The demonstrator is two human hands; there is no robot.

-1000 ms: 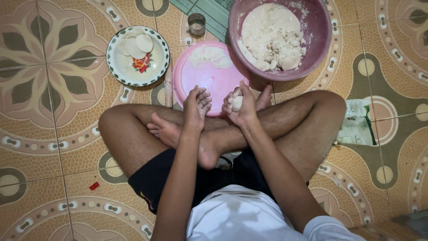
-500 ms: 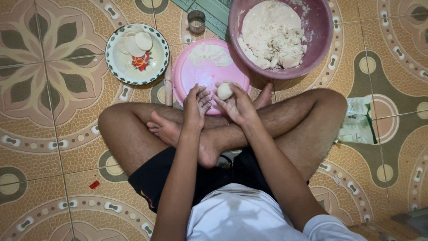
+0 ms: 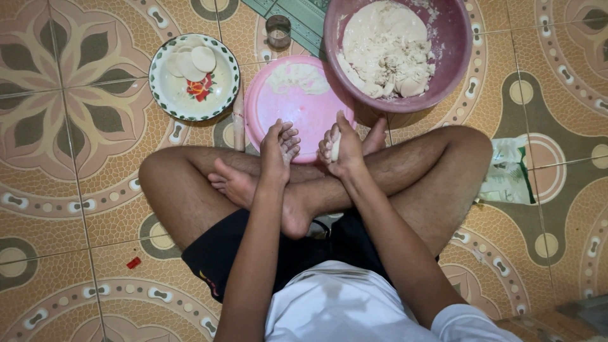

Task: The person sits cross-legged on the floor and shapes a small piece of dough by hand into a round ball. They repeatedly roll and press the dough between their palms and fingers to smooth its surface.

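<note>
Where half a second ago both hands cupped the dough piece together, the right hand now grips it alone, while the left hand hovers empty, fingers loosely spread, just beside it, with the pink plate just beyond both.

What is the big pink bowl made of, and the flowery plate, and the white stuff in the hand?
The big bowl looks like plastic: even dull pink, thin rim, soft sheen. The flowery plate seems glazed ceramic or enamel, hard to tell which; it is glossy white with a printed green rim. The white piece in the right hand looks like soft dough, matte and floury, like the lumpy mass in the bowl.
</note>
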